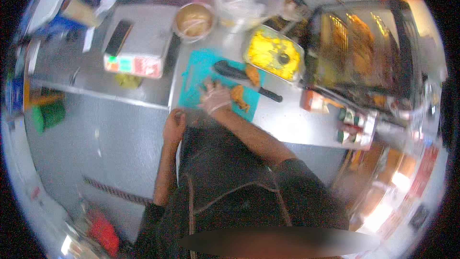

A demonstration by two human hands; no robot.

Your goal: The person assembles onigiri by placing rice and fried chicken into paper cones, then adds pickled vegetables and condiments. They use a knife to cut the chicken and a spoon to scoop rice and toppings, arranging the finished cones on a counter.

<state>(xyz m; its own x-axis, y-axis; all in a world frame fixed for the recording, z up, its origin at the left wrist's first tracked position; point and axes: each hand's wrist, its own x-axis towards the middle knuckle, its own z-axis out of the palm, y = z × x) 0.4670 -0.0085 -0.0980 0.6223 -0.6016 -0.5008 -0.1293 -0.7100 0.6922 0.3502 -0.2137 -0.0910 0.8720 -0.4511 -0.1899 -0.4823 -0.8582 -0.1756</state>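
My right hand (214, 97), in a thin clear glove, rests on a turquoise cutting board (195, 64) with its fingers spread and nothing gripped. Just right of it lie browned, fried-looking food pieces (239, 98). A knife (230, 70) with a wide dark blade and black handle (271, 95) lies slantwise across the board. Another browned piece (252, 73) sits against or on the blade. My bare left hand (176, 121) is at the counter's near edge, left of my apron, its fingers curled in. Blur hides whatever may be in them.
A tray of yellow diced food (273, 52) stands beyond the board's right side, beside a glass-fronted display case (357, 52). A round bowl (193, 21) stands behind the board. On the left are a scale (139, 24) with a dark phone-like slab (119, 37) and a green bin (49, 114).
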